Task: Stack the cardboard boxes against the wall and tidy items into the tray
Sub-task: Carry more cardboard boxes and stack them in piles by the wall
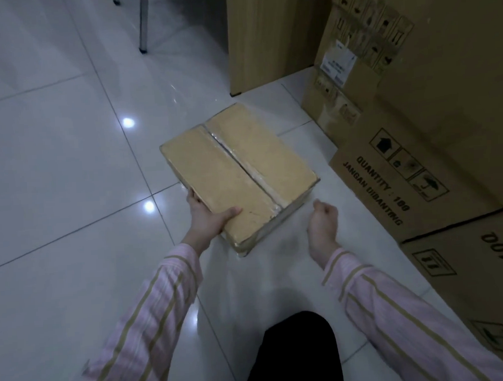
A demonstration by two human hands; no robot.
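Observation:
A taped tan cardboard box sits on the white tiled floor in the middle of the head view. My left hand grips its near left corner, thumb lying on the top and fingers down the side. My right hand hovers just right of the box's near corner, fingers curled into a loose fist, holding nothing and not touching the box. Larger printed cardboard boxes are stacked along the right. No tray is in sight.
A wooden cabinet panel stands behind the box. A metal chair leg rises at the upper left. My dark trouser knee is at the bottom. Glossy floor tiles spread to the left.

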